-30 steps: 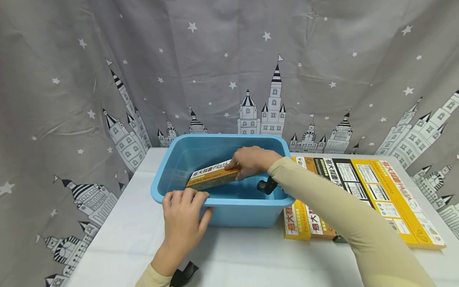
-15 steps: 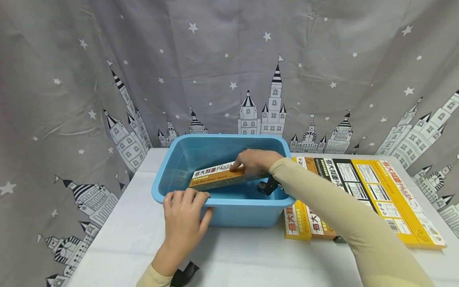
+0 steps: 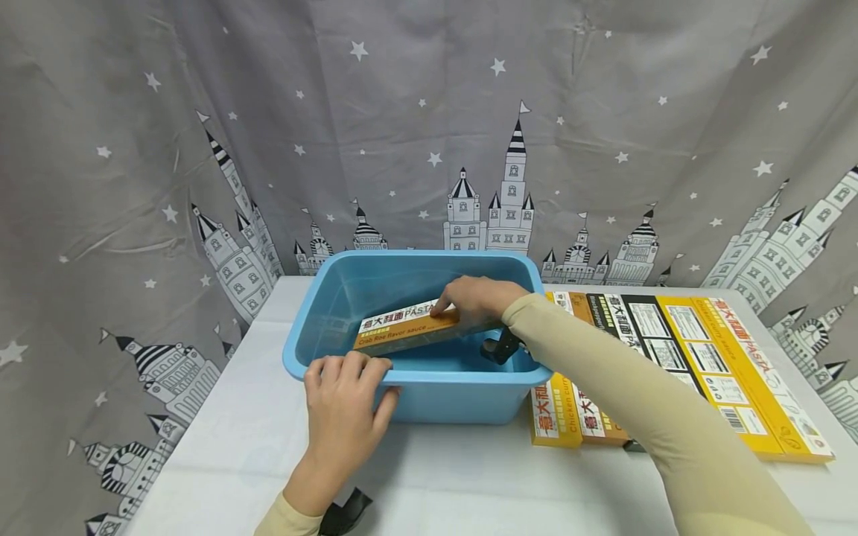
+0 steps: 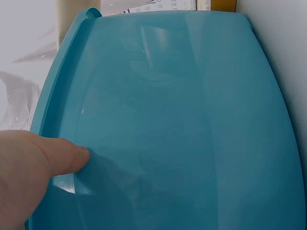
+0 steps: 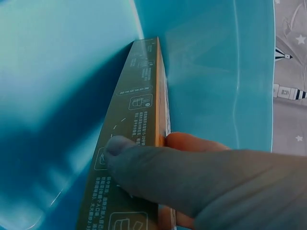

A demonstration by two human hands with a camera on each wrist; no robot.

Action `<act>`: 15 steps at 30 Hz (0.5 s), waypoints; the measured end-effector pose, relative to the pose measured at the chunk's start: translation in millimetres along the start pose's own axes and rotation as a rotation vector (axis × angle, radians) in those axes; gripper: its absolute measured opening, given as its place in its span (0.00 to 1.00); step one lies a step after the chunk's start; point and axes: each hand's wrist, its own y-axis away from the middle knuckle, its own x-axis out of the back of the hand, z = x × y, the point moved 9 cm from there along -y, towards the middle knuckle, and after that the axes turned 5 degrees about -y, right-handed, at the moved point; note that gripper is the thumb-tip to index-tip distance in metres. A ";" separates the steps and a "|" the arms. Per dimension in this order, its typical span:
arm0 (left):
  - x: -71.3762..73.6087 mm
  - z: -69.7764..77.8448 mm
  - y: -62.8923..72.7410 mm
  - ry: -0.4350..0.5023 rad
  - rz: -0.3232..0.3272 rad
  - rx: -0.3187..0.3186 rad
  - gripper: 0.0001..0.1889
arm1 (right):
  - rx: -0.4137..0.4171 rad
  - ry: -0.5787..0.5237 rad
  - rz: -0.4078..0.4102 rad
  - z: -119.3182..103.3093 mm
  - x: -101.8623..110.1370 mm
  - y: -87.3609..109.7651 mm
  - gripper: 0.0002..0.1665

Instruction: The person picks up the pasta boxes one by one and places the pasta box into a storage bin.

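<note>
Inside a blue plastic tub (image 3: 456,402) lies a long brown, orange and white pasta box (image 3: 395,329), its label reading crab roe flavor sauce. My right hand (image 3: 477,299) reaches in and grips the box near its right end. In the right wrist view the thumb (image 5: 148,167) presses the printed dark side of the box (image 5: 127,100), with fingers on the opposite side. My left hand (image 3: 343,417) holds the tub's front rim, fingers hooked over it. Its thumb (image 4: 67,155) lies against the outer wall, as the left wrist view shows.
Several pasta boxes (image 3: 710,365) lie side by side on the white table (image 3: 228,454) right of the tub, partly under my right arm. A grey curtain (image 3: 402,134) printed with castles and stars hangs behind.
The pasta box has shifted slightly right in the tub, and its orange face shows more. My right hand stays on it. The left hand has kept its place on the rim.
</note>
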 end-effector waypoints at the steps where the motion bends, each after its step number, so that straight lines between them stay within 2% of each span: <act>1: -0.1 0.1 0.0 0.001 -0.001 0.000 0.12 | 0.000 0.002 0.002 0.2 0.1 0.2 0.38; 10: 0.5 0.5 -0.2 0.006 0.003 0.000 0.12 | -0.006 0.007 0.012 2.7 0.8 0.3 0.38; 15: 0.8 -0.1 0.1 0.008 0.011 -0.002 0.13 | 0.015 0.014 0.078 2.2 6.3 -4.1 0.38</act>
